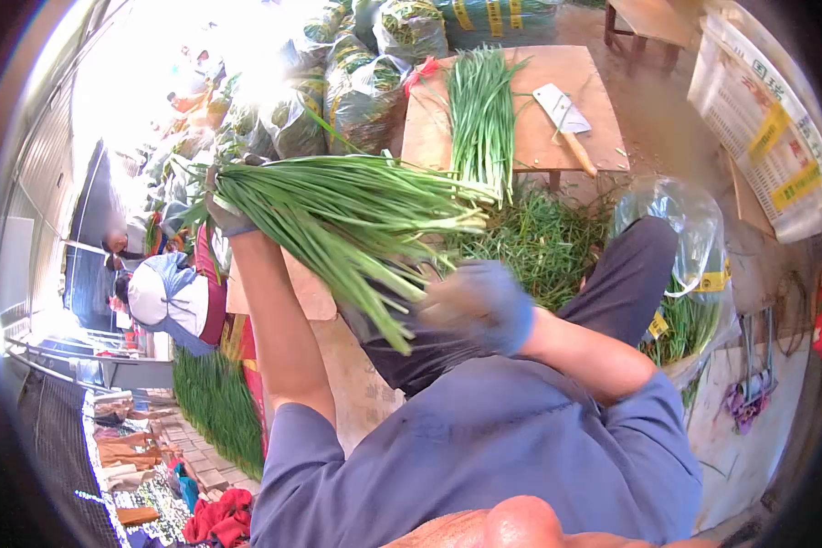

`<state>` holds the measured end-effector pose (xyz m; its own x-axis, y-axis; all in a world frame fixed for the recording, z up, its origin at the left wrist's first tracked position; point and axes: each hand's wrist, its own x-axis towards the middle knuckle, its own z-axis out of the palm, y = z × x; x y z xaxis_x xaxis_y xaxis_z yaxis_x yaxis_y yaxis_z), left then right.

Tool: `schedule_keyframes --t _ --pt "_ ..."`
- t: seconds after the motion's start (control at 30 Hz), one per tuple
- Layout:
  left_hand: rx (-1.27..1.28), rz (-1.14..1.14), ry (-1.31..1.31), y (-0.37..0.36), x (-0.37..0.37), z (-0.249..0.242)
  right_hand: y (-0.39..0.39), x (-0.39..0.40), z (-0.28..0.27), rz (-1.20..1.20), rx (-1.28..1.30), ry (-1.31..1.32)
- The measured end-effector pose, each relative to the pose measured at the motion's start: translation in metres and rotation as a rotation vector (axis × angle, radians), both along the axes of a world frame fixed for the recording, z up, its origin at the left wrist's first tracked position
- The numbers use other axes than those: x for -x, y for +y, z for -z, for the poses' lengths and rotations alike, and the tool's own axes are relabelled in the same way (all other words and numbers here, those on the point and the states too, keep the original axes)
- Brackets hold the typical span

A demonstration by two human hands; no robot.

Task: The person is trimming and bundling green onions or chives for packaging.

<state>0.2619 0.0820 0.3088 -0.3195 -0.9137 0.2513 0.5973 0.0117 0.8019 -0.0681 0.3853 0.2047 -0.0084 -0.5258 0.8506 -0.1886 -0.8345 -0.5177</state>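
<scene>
My left hand (226, 208), in a grey glove, is closed around the leafy end of a large bunch of green chives (338, 196). The bunch fans out to the right, its pale stem ends loose and a few stalks drooping over my lap. Close to those stem ends is my right hand (484, 306) in a blue-grey glove; motion smears its fingers, so their grip cannot be made out. Beyond the held bunch, another bunch of chives (482, 110) lies on a wooden board (425, 128). A cleaver (562, 110) with a wooden handle rests beside it.
Loose green trimmings (539, 237) are heaped below the board. A clear plastic bag (671, 215) stands by my knee. Filled bags (361, 100) are stacked at the back. At left are another person (164, 292) and a mass of upright chives (215, 402).
</scene>
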Motion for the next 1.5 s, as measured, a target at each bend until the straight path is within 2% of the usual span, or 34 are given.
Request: schedule_keyframes --t 0.03,0.07,0.1,0.13,0.17,0.23,0.27,0.3,0.33,0.37,0.43,0.47,0.57,0.6,0.7,0.83,0.87,0.97,1.0,1.07,1.13,1.17,1.2,1.23,1.3,1.37,1.4,1.5 --pt "0.018 -0.008 0.024 0.001 0.000 0.003 0.007 0.020 0.021 0.053 -0.057 -0.029" --pt "-0.013 -0.055 0.072 0.009 0.006 -0.004 0.028 0.038 0.019 0.016 -0.558 -0.245" --pt "-0.045 0.003 0.117 0.012 0.003 -0.008 0.037 0.054 0.028 0.053 -0.773 -0.392" --pt "-0.071 0.065 0.169 0.015 0.003 -0.009 0.043 0.067 0.046 0.035 -0.819 -0.517" --pt "-0.095 0.127 0.219 0.016 0.002 -0.009 0.046 0.077 0.060 0.023 -0.920 -0.460" --pt "0.062 0.044 0.018 0.005 -0.011 -0.007 0.052 0.085 0.081 0.013 -1.125 -0.364" --pt "0.142 0.006 -0.078 -0.003 -0.018 -0.005 0.048 0.087 0.088 0.154 -0.953 -0.111" --pt "0.220 -0.031 -0.177 -0.006 -0.019 -0.003 0.045 0.082 0.081 0.211 -0.894 -0.185" --pt "0.139 -0.021 -0.038 0.006 -0.005 -0.005 0.038 0.071 0.066 0.265 -0.827 -0.257" --pt "0.117 0.011 -0.009 0.010 0.002 -0.011 0.029 0.061 0.050 0.313 -0.758 -0.326" --pt "0.068 0.069 0.044 0.016 0.006 -0.018 0.016 0.043 0.013 0.335 -0.626 -0.257" --pt "0.100 -0.002 0.053 0.009 0.001 -0.013 0.010 0.036 0.002 0.346 -0.561 -0.221" --pt "0.097 -0.046 0.140 0.023 0.020 -0.016 -0.015 0.007 0.020 0.428 -0.433 -0.081" --pt "0.095 -0.027 0.049 0.025 0.017 -0.015 -0.020 0.001 0.032 0.451 -0.491 -0.024" --pt "0.028 0.140 0.121 0.043 0.028 -0.020 -0.029 -0.012 0.049 0.525 -0.610 0.046" --pt "-0.009 0.047 0.236 0.089 0.079 -0.028 -0.040 -0.020 0.054 0.678 -0.759 0.311" --pt "0.036 0.047 0.202 0.091 0.079 -0.024 -0.043 -0.019 0.059 0.586 -0.861 0.315" --pt "0.144 0.041 0.104 0.093 0.081 -0.015 -0.056 -0.024 0.088 0.272 -1.050 0.153" --pt "0.160 0.032 0.070 0.096 0.082 -0.014 -0.073 -0.037 0.126 0.125 -1.145 -0.009" --pt "0.151 0.030 0.090 0.095 0.084 -0.011 -0.076 -0.042 0.105 -0.282 -1.189 -0.567" --pt "0.135 -0.011 0.110 0.101 0.089 -0.009 -0.070 -0.031 0.061 -0.774 -1.109 -1.074" --pt "0.145 -0.053 0.076 0.104 0.093 -0.012 -0.072 -0.028 0.060 -0.840 -1.047 -1.136" --pt "0.142 0.094 0.307 0.097 0.097 -0.018 -0.075 -0.024 0.060 -0.905 -0.979 -1.197" --pt "0.124 0.145 0.357 0.092 0.094 -0.019 -0.079 -0.019 0.061 -0.972 -0.911 -1.250" --pt "0.087 0.234 0.454 0.084 0.082 -0.014 -0.078 -0.005 0.060 -0.942 -0.834 -1.298" --pt "0.024 0.220 0.495 0.085 0.079 -0.014 -0.064 0.011 0.045 -0.846 -0.703 -1.312" --pt "-0.005 0.259 0.537 0.087 0.080 -0.013 -0.058 0.021 0.049 -0.792 -0.675 -1.280" --pt "-0.019 0.270 0.574 0.063 0.059 0.001 -0.058 0.060 0.090 -0.534 -0.571 -1.462"
